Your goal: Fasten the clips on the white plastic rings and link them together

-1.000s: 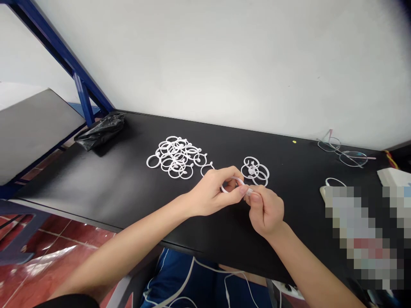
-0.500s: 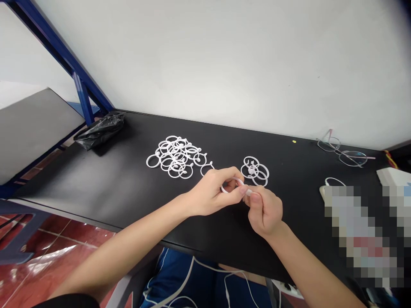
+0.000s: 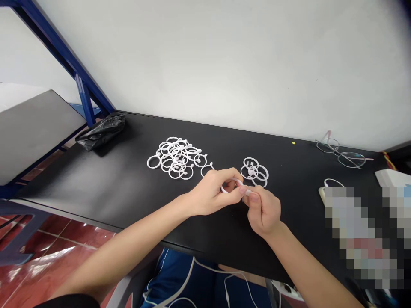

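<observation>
My left hand (image 3: 212,192) and my right hand (image 3: 263,209) meet above the black table (image 3: 112,184), both pinching one white plastic ring (image 3: 224,189) between thumb and fingers. Most of the ring is hidden by my fingers. A large heap of white rings (image 3: 175,157) lies behind and to the left of my left hand. A small cluster of white rings (image 3: 255,171) lies just behind my right hand.
A crumpled black bag (image 3: 101,130) sits at the table's back left corner. Wire-rimmed glasses (image 3: 343,154) lie at the back right, with a white cable (image 3: 332,183) in front of them. The white wall runs along the table's far edge. A blue frame (image 3: 80,92) stands at left.
My hands hold almost still on the ring; my right hand has shifted very slightly to the left.
</observation>
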The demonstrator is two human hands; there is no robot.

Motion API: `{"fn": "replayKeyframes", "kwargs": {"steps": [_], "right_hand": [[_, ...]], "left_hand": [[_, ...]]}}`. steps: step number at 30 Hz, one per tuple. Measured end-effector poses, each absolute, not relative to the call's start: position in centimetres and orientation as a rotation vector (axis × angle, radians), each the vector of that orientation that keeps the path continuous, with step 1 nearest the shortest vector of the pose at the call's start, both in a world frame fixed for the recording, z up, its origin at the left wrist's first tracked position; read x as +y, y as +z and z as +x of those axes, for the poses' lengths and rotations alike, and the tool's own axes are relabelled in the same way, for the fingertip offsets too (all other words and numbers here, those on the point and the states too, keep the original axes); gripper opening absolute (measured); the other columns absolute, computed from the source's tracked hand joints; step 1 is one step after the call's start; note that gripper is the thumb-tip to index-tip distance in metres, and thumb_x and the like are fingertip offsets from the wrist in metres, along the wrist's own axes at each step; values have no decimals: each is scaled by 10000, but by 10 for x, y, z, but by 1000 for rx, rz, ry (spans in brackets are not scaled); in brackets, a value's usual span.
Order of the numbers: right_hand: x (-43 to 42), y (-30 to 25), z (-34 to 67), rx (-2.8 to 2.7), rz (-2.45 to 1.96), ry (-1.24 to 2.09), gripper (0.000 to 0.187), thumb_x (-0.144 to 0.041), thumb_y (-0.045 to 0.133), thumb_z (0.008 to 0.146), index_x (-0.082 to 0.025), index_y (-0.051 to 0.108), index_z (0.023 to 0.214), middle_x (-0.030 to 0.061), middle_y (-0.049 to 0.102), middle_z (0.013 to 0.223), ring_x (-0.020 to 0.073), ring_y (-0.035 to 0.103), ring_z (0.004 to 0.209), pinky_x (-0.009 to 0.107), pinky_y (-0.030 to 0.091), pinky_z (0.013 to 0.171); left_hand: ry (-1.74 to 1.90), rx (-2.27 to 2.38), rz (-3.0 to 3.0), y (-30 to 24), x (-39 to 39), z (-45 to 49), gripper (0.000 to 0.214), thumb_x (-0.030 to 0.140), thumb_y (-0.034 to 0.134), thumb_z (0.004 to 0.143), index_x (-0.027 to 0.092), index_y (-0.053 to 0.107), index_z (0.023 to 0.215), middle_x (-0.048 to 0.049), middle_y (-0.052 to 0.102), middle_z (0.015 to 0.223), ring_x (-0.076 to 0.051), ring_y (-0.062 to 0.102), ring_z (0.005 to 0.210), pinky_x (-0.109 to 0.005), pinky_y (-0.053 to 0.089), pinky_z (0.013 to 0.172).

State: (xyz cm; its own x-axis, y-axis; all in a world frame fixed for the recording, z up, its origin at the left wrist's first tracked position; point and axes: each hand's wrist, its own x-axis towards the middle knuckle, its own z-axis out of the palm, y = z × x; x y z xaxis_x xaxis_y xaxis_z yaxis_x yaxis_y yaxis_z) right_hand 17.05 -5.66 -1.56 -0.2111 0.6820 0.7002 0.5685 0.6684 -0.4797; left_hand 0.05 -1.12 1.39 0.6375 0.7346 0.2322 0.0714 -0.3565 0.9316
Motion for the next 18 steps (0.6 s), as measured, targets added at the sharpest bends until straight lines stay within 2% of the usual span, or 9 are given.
{"fn": "replayKeyframes", "kwargs": {"steps": [18], "right_hand": [[-47, -32, 169, -1829, -1030, 324, 301, -192, 366, 995, -213, 391, 696, -60, 428, 532, 82, 413, 423, 224, 317, 461]], "left_hand": [[920, 833, 2027, 4, -7, 2, 345, 459, 477, 925, 141, 580, 836, 2, 564, 686, -111, 505, 641, -214, 412, 600]]}}
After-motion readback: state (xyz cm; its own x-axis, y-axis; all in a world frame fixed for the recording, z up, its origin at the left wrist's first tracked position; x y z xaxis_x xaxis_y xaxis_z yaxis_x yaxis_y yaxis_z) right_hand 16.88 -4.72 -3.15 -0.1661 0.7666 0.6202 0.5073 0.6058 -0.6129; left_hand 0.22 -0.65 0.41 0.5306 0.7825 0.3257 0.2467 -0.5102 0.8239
